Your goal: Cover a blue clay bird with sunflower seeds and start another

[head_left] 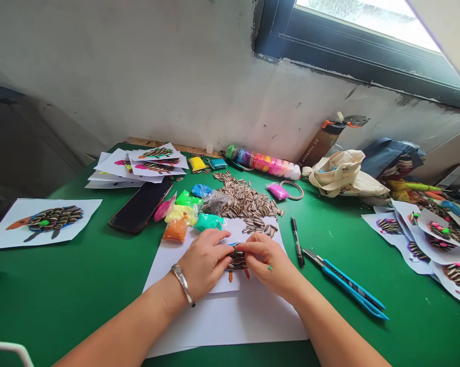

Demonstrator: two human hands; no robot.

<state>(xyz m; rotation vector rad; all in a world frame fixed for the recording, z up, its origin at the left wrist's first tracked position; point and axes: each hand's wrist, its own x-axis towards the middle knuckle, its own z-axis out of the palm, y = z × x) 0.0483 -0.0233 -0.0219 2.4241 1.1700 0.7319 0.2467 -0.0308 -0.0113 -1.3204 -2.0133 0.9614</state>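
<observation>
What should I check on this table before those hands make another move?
1. Seed-covered picture with small orange legs steadied: ok, left hand rests against it.
2. Right hand clean: not ok, a small green speck sits on it.
3. Right fingertips holding something: cannot tell, the fingers hide it.
4. White paper sheets free of loose seeds: not ok, some striped seeds lie on their upper right part.
5. Heap of striped grey-brown seeds close by: ok, just beyond the hands.
6. Blue plastic utility knife apart from both hands: ok, it lies on the green table to the right.
</observation>
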